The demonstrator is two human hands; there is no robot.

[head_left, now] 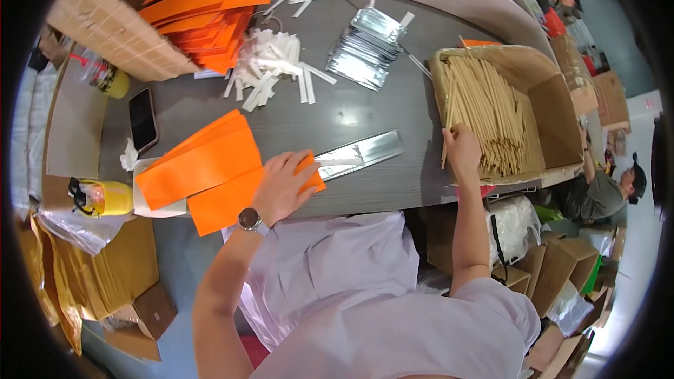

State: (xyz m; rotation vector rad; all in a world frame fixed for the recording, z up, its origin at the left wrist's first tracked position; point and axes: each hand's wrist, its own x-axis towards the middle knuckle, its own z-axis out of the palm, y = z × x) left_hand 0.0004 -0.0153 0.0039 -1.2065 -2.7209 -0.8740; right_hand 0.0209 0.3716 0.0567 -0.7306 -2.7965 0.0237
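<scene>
Orange paper (pixel 217 207) lies left of the box (pixel 554 109) beneath my spread-fingered left hand (pixel 281 186), while my right hand (pixel 462 151) seemingly pinches a stick (pixel 444 156) at the box's rim, likely picking, which calls for a gentle lift.

Flat orange strips (pixel 217 200) overlap, well left of heaped tan sticks (pixel 486 109).

A dark-screened phone (pixel 143 121) lies on the tabletop (pixel 393 114), a crumpled white tissue (pixel 128 155) just beside it. A yellow tub (pixel 114 198) stands near the left edge, with a clear-and-yellow cup (pixel 116 84) beyond. An open carton (pixel 151 312) rests on the floor (pixel 175 256) at lower left; two people (pixel 597 195) in dark caps (pixel 637 181) are at right.
</scene>
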